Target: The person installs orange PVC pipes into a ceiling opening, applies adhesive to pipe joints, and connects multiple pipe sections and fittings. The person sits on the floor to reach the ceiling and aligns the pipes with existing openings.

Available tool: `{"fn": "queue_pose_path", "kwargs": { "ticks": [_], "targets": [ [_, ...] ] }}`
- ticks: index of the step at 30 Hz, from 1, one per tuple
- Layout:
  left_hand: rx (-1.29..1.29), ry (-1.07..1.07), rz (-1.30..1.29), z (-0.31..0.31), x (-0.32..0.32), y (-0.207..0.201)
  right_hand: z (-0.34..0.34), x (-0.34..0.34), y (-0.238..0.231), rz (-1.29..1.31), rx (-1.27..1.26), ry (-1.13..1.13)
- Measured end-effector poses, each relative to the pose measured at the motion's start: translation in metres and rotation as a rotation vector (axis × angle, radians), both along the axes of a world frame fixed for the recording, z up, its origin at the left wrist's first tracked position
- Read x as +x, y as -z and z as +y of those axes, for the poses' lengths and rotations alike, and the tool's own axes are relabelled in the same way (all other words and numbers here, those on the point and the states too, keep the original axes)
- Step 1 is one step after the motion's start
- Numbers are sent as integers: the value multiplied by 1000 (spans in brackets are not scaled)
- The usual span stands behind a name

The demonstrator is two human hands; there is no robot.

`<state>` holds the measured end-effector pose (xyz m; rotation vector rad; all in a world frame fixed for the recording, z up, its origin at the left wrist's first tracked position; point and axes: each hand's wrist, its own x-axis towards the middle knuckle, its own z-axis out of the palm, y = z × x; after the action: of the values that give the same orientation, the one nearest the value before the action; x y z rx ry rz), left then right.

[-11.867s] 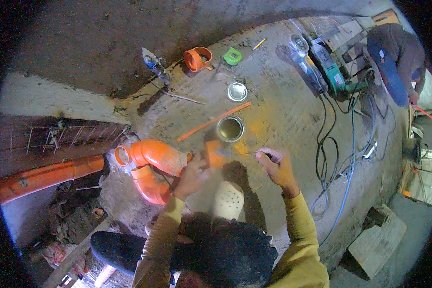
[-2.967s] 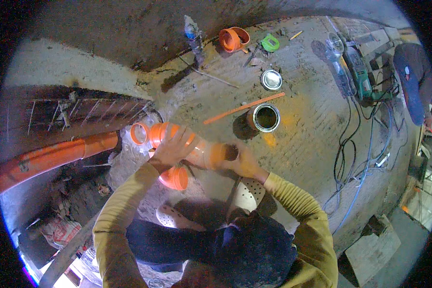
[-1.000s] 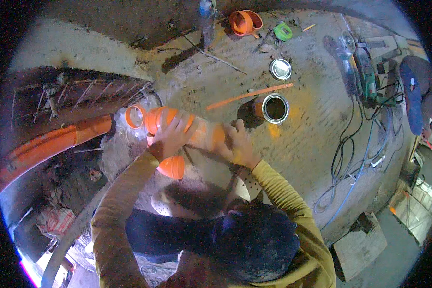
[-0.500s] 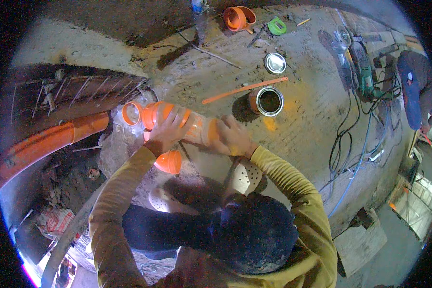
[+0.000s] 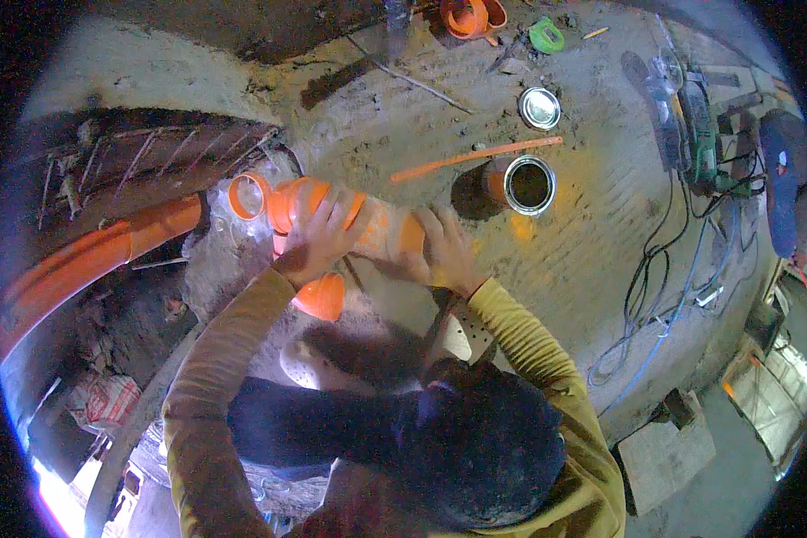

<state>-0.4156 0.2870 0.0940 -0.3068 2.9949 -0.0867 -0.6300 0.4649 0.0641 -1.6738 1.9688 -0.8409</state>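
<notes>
Both my hands are on an orange plastic drain pipe fitting (image 5: 381,226), which lies roughly level in front of me and has pale smears along its side. My left hand (image 5: 318,240) wraps over its left part, fingers spread across the ribbed collar. At the right end, my right hand (image 5: 446,249) grips the pipe with the fingers curled over the top. Just left of the fitting is an open orange pipe socket (image 5: 248,195). Another orange pipe piece (image 5: 320,297) sits below my left hand. My palms hide part of the fitting.
An open can (image 5: 530,186) of dark contents stands to the right, its lid (image 5: 540,108) farther off beside an orange strip (image 5: 475,158). A green power tool (image 5: 699,134) with cables (image 5: 641,296) lies at right. A trench with a long orange pipe (image 5: 99,255) runs at left.
The view has shifted a little, so the can, lid and tool appear farther right. Both hands keep hold of the fitting; the right one's fingers look slightly more upright.
</notes>
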Motion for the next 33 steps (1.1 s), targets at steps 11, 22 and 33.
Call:
{"fn": "queue_pose_path", "kwargs": {
  "ticks": [11,22,33],
  "targets": [
    [-53,2,73,-3,-16,-6,-17,-46,-2,219,-140,-417],
    [-14,-24,79,-2,-13,-6,-9,-38,-15,94,-21,-307],
    [-44,-19,129,-1,-15,-8,-19,-27,-26,34,75,-176]
  ]
}}
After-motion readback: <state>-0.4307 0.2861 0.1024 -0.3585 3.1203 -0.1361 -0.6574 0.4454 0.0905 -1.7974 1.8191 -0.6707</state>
